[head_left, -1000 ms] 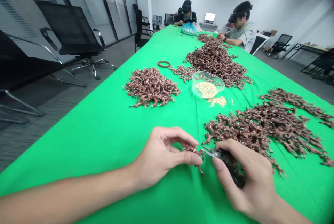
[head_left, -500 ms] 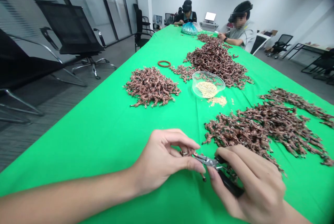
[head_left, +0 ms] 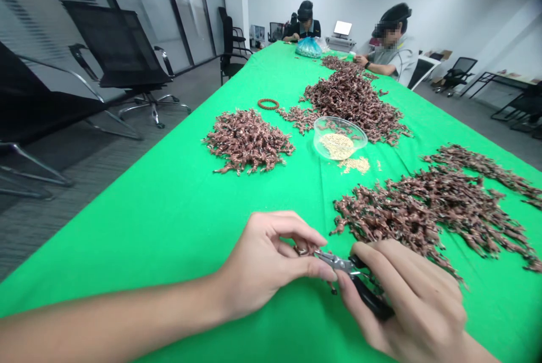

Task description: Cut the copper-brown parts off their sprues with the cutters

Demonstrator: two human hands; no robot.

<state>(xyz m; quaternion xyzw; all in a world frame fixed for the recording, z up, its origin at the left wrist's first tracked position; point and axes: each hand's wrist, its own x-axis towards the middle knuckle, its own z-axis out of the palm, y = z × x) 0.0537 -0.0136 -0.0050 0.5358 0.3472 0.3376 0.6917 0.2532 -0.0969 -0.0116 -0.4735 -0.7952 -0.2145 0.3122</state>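
Note:
Between its thumb and fingers, my left hand [head_left: 266, 258] pinches a small brown figurine [head_left: 302, 250], mostly hidden by the fingers. My right hand [head_left: 410, 295] is closed round the black handles of a pair of pliers [head_left: 372, 298]. The metal jaws of the pliers reach left to the figurine, and the left thumb lies against them. Just beyond my right hand spreads a large pile of brown figurines [head_left: 393, 210].
A second figurine pile [head_left: 249, 140] lies left of a clear bowl [head_left: 339, 145] of pale grains, some spilled beside it. Farther back are a larger pile [head_left: 351, 97], a brown ring [head_left: 268, 104] and a blue bag [head_left: 308, 47]. Two people sit at the far end.
The left thumb has shifted slightly right along the plier jaws, and the plier handles look a little closer together. The view has moved very slightly.

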